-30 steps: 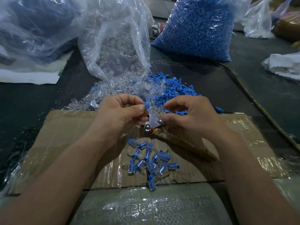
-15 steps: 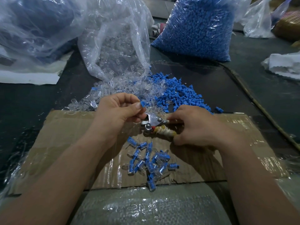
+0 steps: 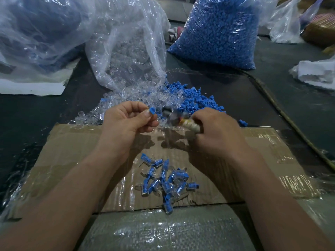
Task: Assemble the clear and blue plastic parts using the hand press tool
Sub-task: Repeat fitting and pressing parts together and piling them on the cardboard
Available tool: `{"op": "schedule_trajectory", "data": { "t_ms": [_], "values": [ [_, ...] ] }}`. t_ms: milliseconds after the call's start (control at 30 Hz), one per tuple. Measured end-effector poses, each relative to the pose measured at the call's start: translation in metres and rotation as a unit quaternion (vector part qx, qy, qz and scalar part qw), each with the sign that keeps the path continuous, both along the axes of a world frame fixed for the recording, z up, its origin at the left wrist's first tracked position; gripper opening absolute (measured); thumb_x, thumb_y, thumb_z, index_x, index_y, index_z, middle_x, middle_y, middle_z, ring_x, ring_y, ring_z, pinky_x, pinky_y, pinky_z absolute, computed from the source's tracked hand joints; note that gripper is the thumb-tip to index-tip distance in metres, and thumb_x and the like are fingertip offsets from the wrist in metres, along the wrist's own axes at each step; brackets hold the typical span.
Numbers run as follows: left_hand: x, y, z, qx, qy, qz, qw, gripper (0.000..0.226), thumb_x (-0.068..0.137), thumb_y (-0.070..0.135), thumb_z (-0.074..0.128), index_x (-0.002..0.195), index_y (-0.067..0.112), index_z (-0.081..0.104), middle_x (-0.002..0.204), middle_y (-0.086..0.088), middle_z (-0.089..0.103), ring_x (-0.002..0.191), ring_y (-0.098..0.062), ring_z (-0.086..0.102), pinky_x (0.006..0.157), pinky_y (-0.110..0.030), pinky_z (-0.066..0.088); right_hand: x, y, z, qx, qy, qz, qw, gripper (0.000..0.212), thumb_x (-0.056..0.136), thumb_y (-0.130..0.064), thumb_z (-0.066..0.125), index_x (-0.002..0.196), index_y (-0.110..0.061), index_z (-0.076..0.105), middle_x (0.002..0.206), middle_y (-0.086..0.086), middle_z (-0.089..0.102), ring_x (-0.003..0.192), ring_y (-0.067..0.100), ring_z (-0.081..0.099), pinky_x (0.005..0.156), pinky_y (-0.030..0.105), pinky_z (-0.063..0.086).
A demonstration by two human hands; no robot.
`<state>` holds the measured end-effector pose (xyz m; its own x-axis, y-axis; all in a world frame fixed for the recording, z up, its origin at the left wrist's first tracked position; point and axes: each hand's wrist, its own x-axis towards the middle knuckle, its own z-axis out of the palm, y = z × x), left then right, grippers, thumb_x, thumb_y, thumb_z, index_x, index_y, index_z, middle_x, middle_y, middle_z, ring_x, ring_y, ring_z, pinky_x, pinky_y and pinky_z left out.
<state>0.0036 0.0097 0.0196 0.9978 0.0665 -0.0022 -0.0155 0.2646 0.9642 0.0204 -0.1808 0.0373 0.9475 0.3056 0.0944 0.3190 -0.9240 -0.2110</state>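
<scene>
While left hand (image 3: 126, 122) pinches blue part (image 3: 152, 111), grip narrow, right hand (image 3: 215, 132) curls round taped handle of hand press tool (image 3: 175, 117); tool blurred, long axis roughly level, head aimed left; blue part just left of head, apart; left hand nearer; likely next: feed part into head.

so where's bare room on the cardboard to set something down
Bare cardboard lies left of the left hand and right of the right hand. Crowded: the finished pieces between the forearms, and loose parts along the far edge.
</scene>
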Motion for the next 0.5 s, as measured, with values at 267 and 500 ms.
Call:
{"op": "schedule_trajectory", "data": {
  "t_ms": [267, 500],
  "values": [
    [-0.006, -0.005, 0.006, 0.013, -0.024, 0.012, 1.000, 0.009, 0.080, -0.002, 0.055, 0.078, 0.006, 0.058, 0.062, -0.003, 0.068, 0.061, -0.012, 0.066, 0.056, -0.017, 0.053, -0.009, 0.005, 0.006, 0.158, -0.031, -0.029, 0.987, 0.019, 0.081, -0.016, 0.053, 0.087, -0.027, 0.038, 0.070, -0.012, 0.043, 0.061, 0.004, 0.039, 0.051, 0.023, 0.022],
    [-0.011, -0.008, 0.010, 0.057, -0.053, 0.025, 0.997, 0.007, 0.081, 0.000, 0.056, 0.080, 0.007, 0.058, 0.064, 0.001, 0.068, 0.060, -0.007, 0.065, 0.057, -0.015, 0.052, -0.009, 0.012, -0.002, 0.072, 0.015, 0.022, 0.997, 0.026, 0.081, -0.023, 0.055, 0.094, -0.027, 0.033, 0.091, -0.007, 0.035, 0.082, 0.009, 0.032, 0.067, 0.026, 0.023]
  ]
}}
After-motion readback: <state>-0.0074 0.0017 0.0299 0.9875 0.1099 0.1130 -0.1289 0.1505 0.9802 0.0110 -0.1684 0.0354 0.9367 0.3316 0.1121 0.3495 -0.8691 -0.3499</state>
